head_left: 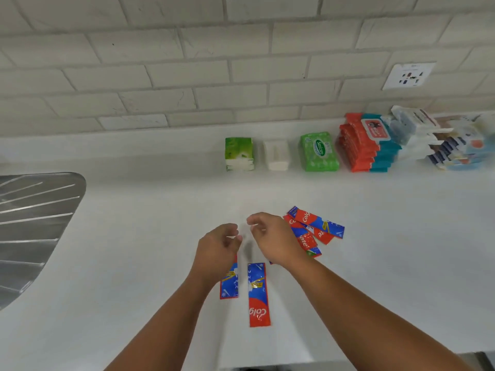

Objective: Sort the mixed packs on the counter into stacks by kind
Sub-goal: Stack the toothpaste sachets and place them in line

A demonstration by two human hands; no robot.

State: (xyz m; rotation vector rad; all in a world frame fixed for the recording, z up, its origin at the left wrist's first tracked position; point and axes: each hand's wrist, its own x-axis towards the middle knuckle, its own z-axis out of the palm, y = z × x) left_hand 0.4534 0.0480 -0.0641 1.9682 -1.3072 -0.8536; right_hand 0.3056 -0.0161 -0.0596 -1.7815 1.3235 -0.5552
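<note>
I see left hand and right hand curled, grip unclear, over white counter; tiled wall at twelve o'clock.

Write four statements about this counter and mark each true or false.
1. The green oval-label pack lies just left of the orange-and-teal stack. True.
2. The steel drainer is at the right edge. False: it is at the left edge.
3. A wall socket is mounted above and right of that stack. True.
4. The toothpaste sachets form one neat stack. False: several overlap in a loose fan by the right hand, and two lie apart nearer the person.
</note>
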